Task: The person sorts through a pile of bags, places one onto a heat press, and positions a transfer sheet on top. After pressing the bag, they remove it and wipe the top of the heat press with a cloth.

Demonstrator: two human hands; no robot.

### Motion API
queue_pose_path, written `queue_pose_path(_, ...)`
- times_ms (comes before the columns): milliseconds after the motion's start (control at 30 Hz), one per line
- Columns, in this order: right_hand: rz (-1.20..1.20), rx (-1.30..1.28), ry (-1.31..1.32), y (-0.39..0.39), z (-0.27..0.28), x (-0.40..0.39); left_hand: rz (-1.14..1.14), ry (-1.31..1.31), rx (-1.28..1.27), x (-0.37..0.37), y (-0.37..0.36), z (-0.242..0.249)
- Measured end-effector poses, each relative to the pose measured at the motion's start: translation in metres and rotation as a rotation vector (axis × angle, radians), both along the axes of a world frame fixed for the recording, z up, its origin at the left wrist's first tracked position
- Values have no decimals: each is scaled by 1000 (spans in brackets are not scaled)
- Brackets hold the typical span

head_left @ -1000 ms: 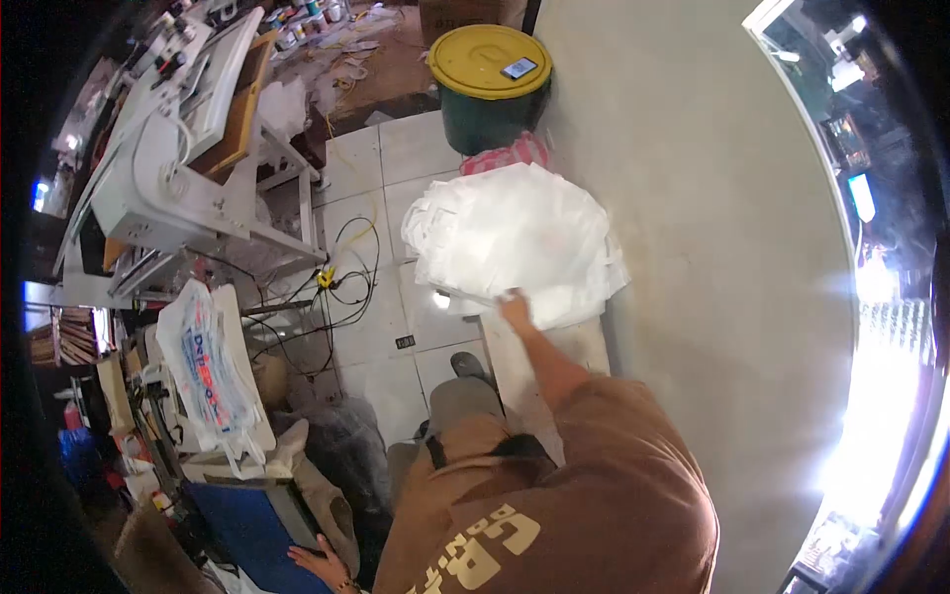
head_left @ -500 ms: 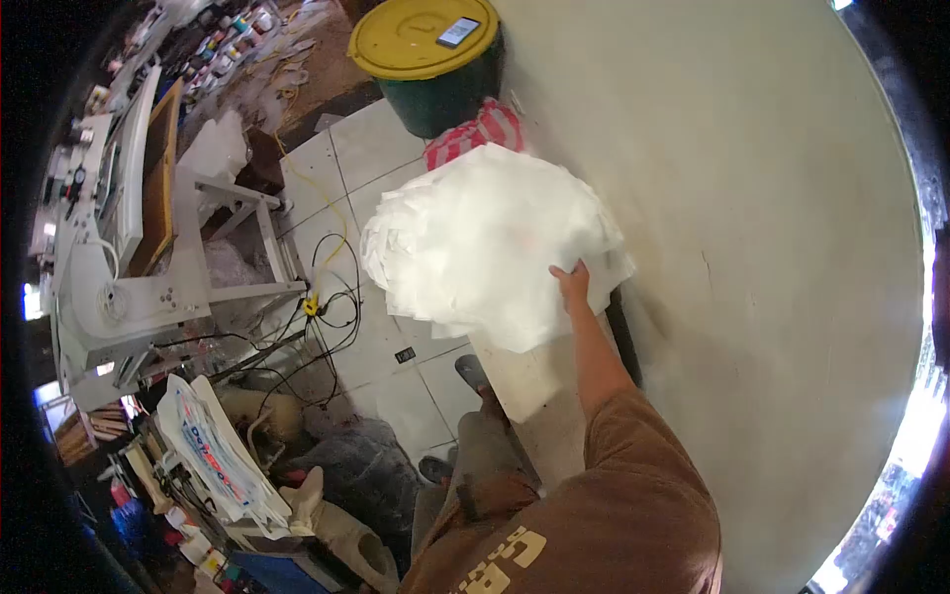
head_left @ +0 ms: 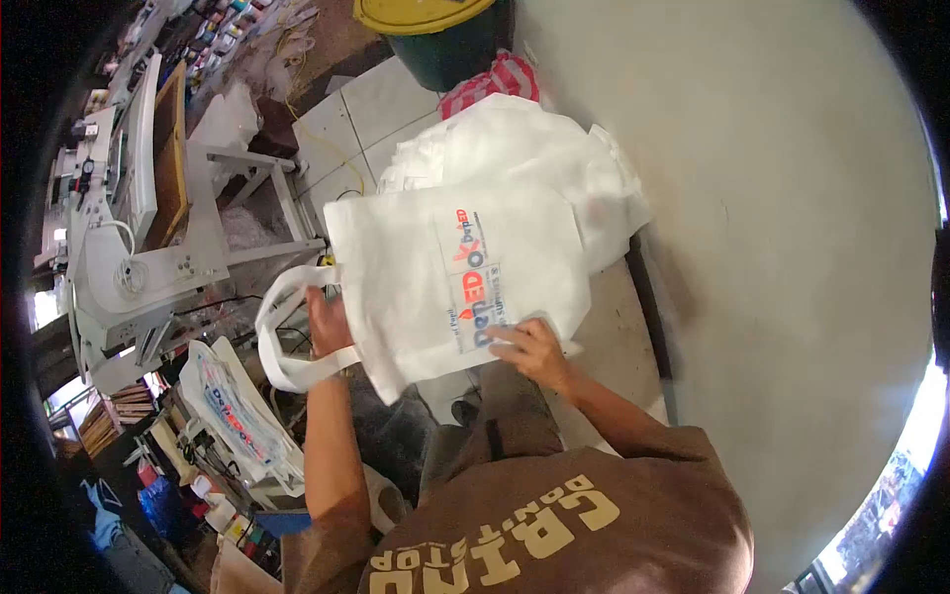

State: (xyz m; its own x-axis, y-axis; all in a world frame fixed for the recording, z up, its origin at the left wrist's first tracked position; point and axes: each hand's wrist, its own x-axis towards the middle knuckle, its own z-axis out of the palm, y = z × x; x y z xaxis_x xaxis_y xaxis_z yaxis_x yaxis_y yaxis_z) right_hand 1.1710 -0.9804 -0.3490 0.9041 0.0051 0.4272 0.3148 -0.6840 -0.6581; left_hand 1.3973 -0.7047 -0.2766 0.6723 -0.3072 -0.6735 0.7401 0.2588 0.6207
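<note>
A white cloth bag [head_left: 396,267] with red and blue print hangs in front of me, its looped handles toward the left. My left hand [head_left: 328,323] is at the bag's opening between the handles; its fingers are partly hidden and blurred. At the bag's lower right, my right hand [head_left: 534,353] grips the printed bag, thumb and fingers on its edge. Behind it lies a large pile of white bags [head_left: 524,129] on a pale bench [head_left: 614,332].
At the top stands a green bin [head_left: 445,54] with a yellow lid, beside a red-striped bag [head_left: 505,81]. A white worktable [head_left: 213,223] is at the left. Printed bags [head_left: 237,416] are stacked lower left. A wall [head_left: 782,247] fills the right.
A printed bag is now held in front of the pile. My left hand has come into view, and my right hand has moved from the pile down and left onto this bag.
</note>
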Motion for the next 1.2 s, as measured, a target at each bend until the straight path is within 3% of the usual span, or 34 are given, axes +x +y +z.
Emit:
queue_pose_path(33,-26,-1,9,-9,-7,-1,-83,108,-203,17,15,-33)
queue_pose_path(100,-90,-25,56,-23,-10,-1,-198,142,-355,17,-23,-7)
queue_pose_path(133,-104,-30,58,-28,-15,0,-371,129,-413,20,-41,2)
queue_pose_path(167,-112,-35,74,-30,-25,0,-474,7,-102,19,-25,-28)
queue_pose_path(200,-121,-44,92,-33,-36,-1,-493,8,-116,15,-40,-33)
queue_pose_path(267,-101,-68,91,-43,-54,2,-749,-356,510,2,-78,-45)
queue_pose_path(333,102,-63,317,-60,-54,11,-649,-293,396,4,-64,-118)
queue_pose_path(367,106,7,341,-71,-62,13,-632,-356,516,-1,-69,-109)
queue_pose_path(467,-133,117,315,-140,-102,26,-581,-569,652,-18,-60,-101)
queue_pose_path(500,-367,28,258,-163,-112,33,-617,-856,708,-19,-37,-120)
queue_pose_path(567,-825,-142,449,-222,-167,44,-514,-672,670,-23,-62,-64)
queue_pose_path(633,-1181,11,950,-254,-156,57,-510,-753,758,-23,-44,-42)
queue_pose_path(667,-1180,18,954,-259,-165,62,-501,-834,843,-25,-34,-33)
queue_pose_path(733,-1564,191,1147,-260,-203,60,-392,-881,834,-31,-31,-3)
queue_pose_path(800,-1579,347,1024,-260,-221,47,-460,-847,898,-33,-7,4)
queue_pose_path(867,-1572,643,713,-263,-227,44,-384,-758,846,-39,-3,18)
queue_pose_path(933,-1460,682,704,-274,-250,35,-476,-782,903,-34,0,25)
queue_pose_path(1000,-1351,713,687,-272,-254,34,-553,-630,909,-34,10,22)
queue_pose_path(1067,-1300,179,323,-256,-210,44,-504,-544,872,-40,25,7)
queue_pose_path(1100,-1305,173,323,-248,-183,47,-494,-592,860,-42,29,0)
queue_pose_path(1200,-980,151,-40,-199,-135,44,-468,-646,859,-50,14,3)
